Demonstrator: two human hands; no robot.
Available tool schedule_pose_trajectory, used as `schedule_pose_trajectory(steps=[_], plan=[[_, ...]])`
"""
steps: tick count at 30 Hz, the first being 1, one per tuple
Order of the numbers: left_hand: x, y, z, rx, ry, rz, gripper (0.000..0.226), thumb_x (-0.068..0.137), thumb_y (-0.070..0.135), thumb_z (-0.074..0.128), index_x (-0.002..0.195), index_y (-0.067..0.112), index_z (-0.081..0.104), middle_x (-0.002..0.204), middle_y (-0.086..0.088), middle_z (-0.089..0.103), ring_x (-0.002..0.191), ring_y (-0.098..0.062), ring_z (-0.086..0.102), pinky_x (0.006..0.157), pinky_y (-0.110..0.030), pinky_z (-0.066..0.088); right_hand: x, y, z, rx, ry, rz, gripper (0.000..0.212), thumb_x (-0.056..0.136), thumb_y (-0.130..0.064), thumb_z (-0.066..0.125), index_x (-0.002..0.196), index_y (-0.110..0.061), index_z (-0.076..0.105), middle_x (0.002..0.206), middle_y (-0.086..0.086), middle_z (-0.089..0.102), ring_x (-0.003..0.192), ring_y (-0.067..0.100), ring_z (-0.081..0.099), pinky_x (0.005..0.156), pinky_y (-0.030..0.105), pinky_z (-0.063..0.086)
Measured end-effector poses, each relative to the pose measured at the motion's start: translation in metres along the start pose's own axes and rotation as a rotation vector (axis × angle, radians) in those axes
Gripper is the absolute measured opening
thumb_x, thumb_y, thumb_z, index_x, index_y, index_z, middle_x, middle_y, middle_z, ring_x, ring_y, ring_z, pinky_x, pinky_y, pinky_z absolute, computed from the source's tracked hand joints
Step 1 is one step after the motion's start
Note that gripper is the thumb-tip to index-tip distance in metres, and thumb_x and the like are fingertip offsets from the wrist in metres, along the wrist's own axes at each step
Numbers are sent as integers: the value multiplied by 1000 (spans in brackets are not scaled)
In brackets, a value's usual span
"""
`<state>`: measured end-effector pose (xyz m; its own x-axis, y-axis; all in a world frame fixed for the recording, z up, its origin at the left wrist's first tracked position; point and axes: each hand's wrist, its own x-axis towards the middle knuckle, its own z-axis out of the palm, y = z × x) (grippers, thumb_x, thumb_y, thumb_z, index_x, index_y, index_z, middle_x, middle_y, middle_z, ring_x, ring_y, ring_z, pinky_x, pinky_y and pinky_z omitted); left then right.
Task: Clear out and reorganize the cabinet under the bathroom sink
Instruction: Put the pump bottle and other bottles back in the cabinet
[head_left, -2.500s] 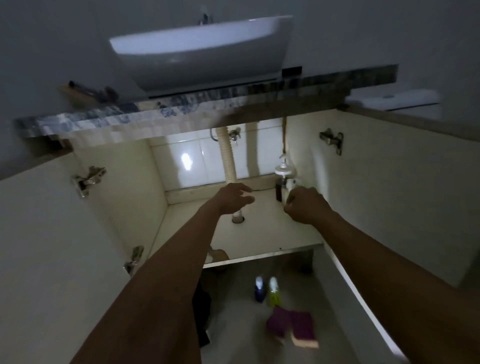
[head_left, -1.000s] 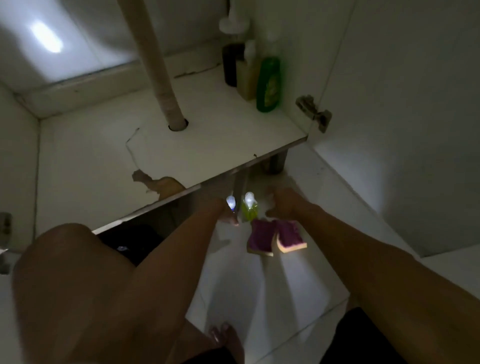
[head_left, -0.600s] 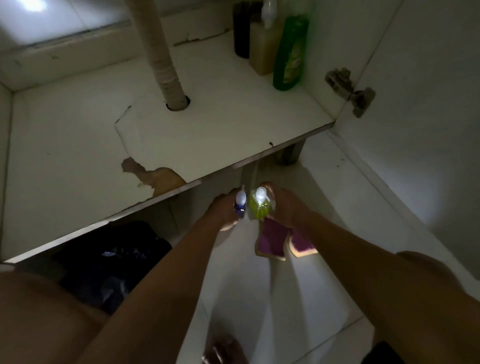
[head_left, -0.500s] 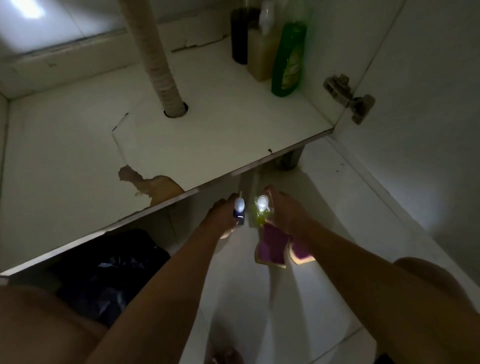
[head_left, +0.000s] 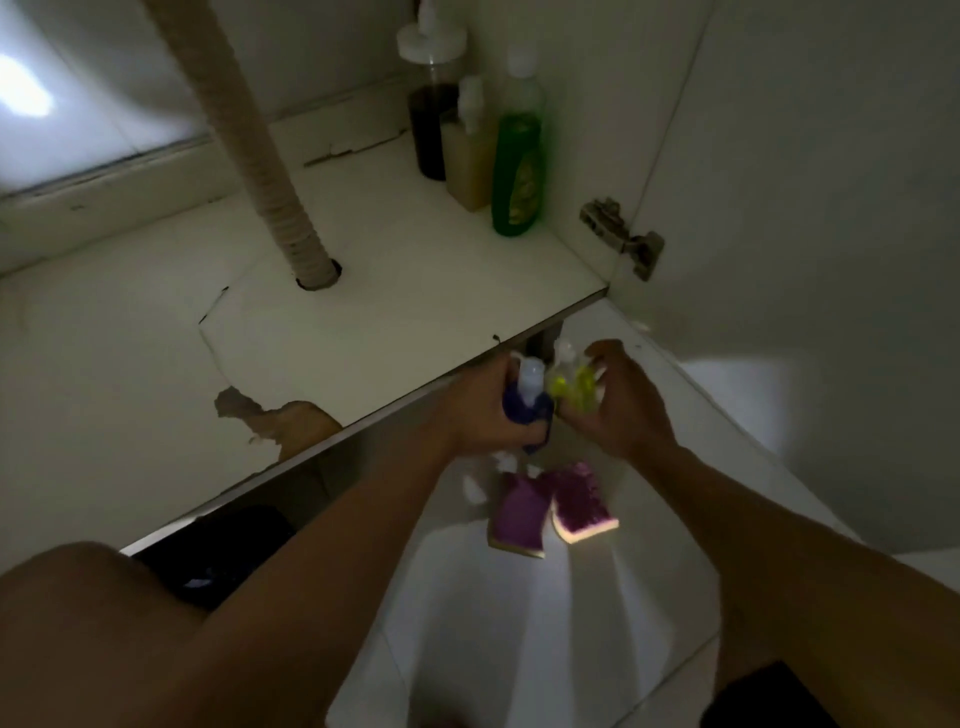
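Nearest: two purple sponges (head_left: 519, 512) flat on the floor (head_left: 519, 623), side by side, just below the hands. Left hand (head_left: 478, 410): fingers wrapped round the blue bottle (head_left: 527, 402). Right hand (head_left: 623, 405): fingers curled on the yellow-green bottle (head_left: 574, 387). It's blurry there, so the grip looks closed but I can't vouch for how firm. Both bottles are side by side, right at the front edge of the cabinet shelf (head_left: 415, 291).

Step in hand, my read: load both into the cabinet. Keep them upright, clear the lip, park them beside the back-right row: green bottle (head_left: 517, 176), tan bottle (head_left: 470, 161), dark bottle (head_left: 428, 130).

In the way: drain hose (head_left: 260, 156) mid-shelf, chipped patch (head_left: 280, 421) at the front edge, door hinge (head_left: 623, 239) on the right. Sponges not yet picked up.
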<state>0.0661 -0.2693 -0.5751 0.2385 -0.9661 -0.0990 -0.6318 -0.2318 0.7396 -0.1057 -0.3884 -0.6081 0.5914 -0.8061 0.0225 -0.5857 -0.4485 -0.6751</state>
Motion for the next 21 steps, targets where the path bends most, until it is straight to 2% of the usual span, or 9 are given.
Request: schedule_pose_trajectory(steps=[4,6,8,10,11,13,15,19,21], plan=[[26,38,-31,68,269,179,60,66,57,78,98,19,44,83,4,66,68,-10,65,54,-29,53,18,-20,-35,29,225,-95,65,73,-55,78,122,-28,44,109,-4,61,95,16,61,72,33,52],[42,42,-46,42,419,191,66,69,62,77,110,20,47,92,5,69,73,-7,66,54,-14,50,31,-33,-45,42,245,-111,64,75,-57,74,125,-29,43,112,-4,61,97,16,60,74,35,53],[60,39,-58,48,521,130,70,72,63,75,120,18,52,101,3,71,80,-6,66,59,-3,43,45,-46,-46,72,254,-85,64,77,-57,72,127,-32,42,116,-5,61,99,16,61,78,40,56],[79,27,-67,42,575,49,66,74,58,76,120,14,58,106,-2,72,86,-11,66,64,1,40,59,-58,-41,115,250,-43,65,79,-54,72,132,-34,42,123,-6,60,104,18,62,83,44,56],[87,21,-69,12,581,7,65,74,56,77,120,13,59,109,-4,71,90,-14,65,70,-2,42,65,-64,-37,137,239,-23,66,80,-53,72,135,-34,41,127,-6,59,107,18,62,87,44,56],[104,6,-69,-31,577,-65,69,72,53,80,124,12,59,114,-6,69,99,-21,65,85,-23,51,78,-72,-29,186,230,6,67,83,-50,72,139,-30,41,133,-5,57,113,20,60,92,45,54],[117,-3,-65,-54,596,-103,71,71,51,81,126,11,60,117,-7,68,102,-24,64,91,-34,50,90,-76,-22,251,257,24,67,85,-47,72,141,-27,41,134,-4,56,116,19,58,95,44,52],[139,-7,-58,-98,674,-44,62,73,45,82,124,12,65,106,3,67,88,-16,65,82,-32,55,105,-74,-7,389,286,105,67,84,-44,75,141,-27,44,129,-8,57,114,14,57,97,37,51],[145,-7,-55,-110,667,-25,65,76,45,81,129,13,63,112,3,67,92,-15,66,83,-30,55,106,-70,-2,438,265,156,63,82,-43,77,136,-28,49,117,-12,57,109,14,60,95,40,53]])
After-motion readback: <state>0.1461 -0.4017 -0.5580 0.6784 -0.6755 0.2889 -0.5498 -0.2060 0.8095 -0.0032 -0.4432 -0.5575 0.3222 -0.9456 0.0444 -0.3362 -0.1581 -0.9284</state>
